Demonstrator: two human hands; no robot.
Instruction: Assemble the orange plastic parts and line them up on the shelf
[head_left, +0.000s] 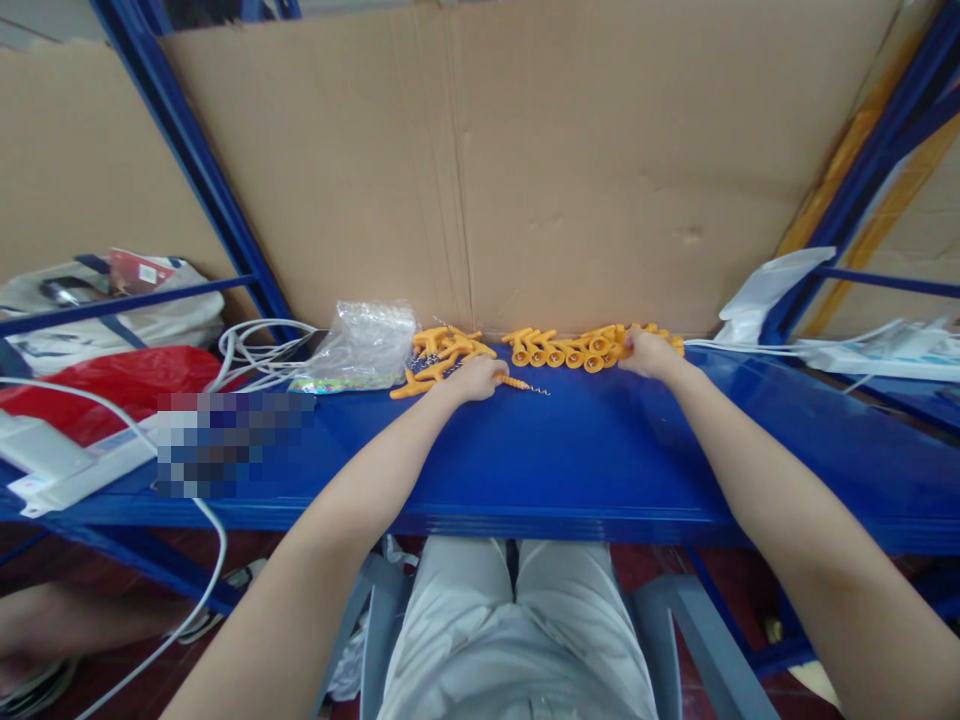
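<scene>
My left hand [478, 379] is closed on an orange plastic corkscrew [517, 383], whose metal screw tip points right on the blue shelf [570, 460]. A loose pile of orange corkscrew handles [439, 352] lies just behind that hand. My right hand [646, 353] rests with fingers curled on the right end of a neat row of orange corkscrews [570, 350] lined up against the cardboard wall [525, 160]. What the fingers of that hand grip is hidden.
A crinkled clear plastic bag [361, 345] lies left of the pile. White cables [255, 350], a red bag [112, 380] and a white box [45, 460] sit at the left. White packaging [765, 290] lies at the right. Blue rack posts [195, 170] frame the shelf.
</scene>
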